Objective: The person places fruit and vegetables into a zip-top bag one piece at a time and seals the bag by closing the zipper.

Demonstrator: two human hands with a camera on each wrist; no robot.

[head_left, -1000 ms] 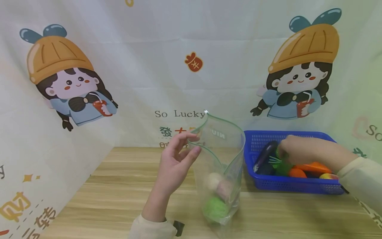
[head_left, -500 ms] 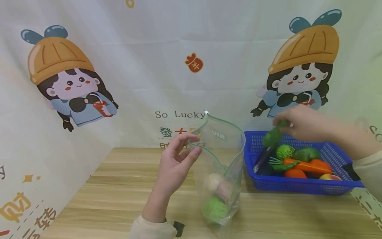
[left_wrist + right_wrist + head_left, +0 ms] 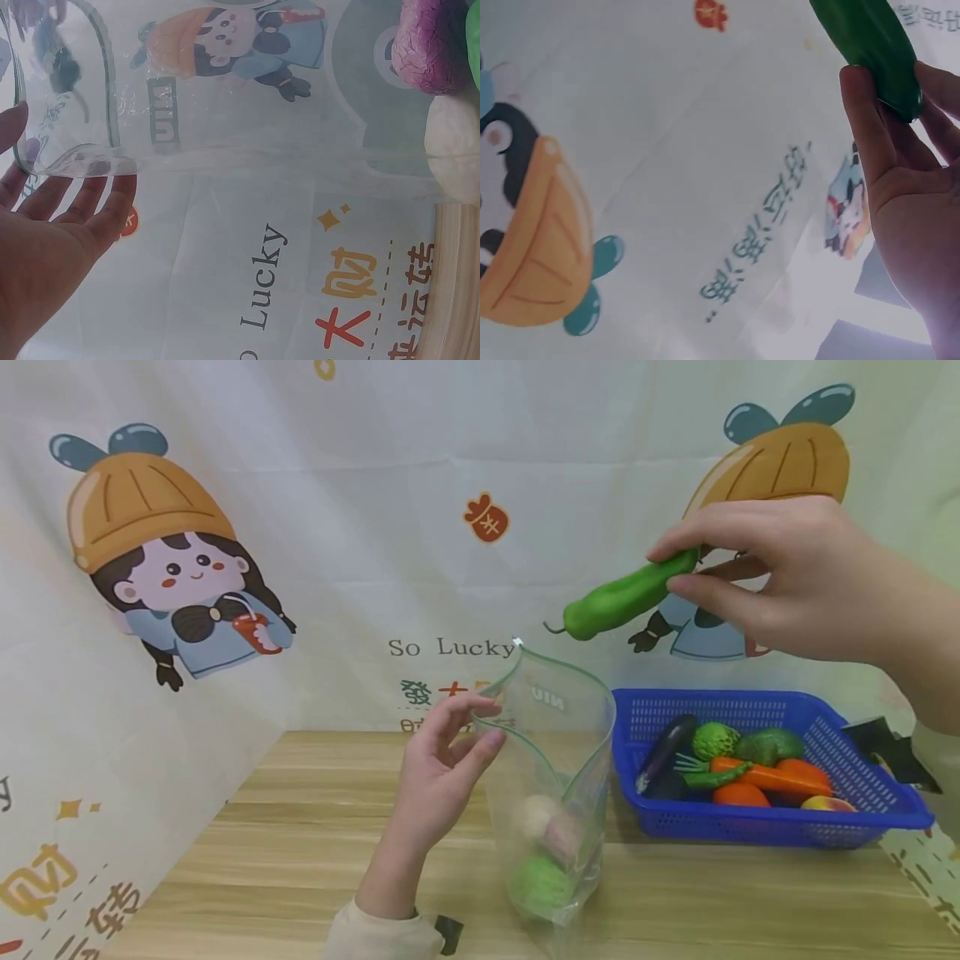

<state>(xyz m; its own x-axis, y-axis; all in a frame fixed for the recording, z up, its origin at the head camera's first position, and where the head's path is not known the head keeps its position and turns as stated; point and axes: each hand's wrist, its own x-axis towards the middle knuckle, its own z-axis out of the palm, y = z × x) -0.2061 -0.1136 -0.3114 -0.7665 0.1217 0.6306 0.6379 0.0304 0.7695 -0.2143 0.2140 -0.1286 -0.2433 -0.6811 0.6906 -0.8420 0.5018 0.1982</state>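
A clear zip bag with a green seal stands on the wooden table, its mouth spread. Inside lie a green ball-shaped vegetable, a pale one and a purplish-pink one. My left hand holds the bag's left rim between thumb and fingers; the left wrist view shows the fingers along that edge. Up and to the right of the mouth, my right hand pinches a green pepper by its blunt end. The pepper's thin stem points left and down, above the bag.
A blue basket sits right of the bag. It holds an eggplant, a carrot, a tomato and several other vegetables. A printed cloth hangs behind the table.
My right hand has lifted the green pepper out of the blue basket and brought it up and leftward, near the bag's mouth. The left hand and the bag have stayed in place.
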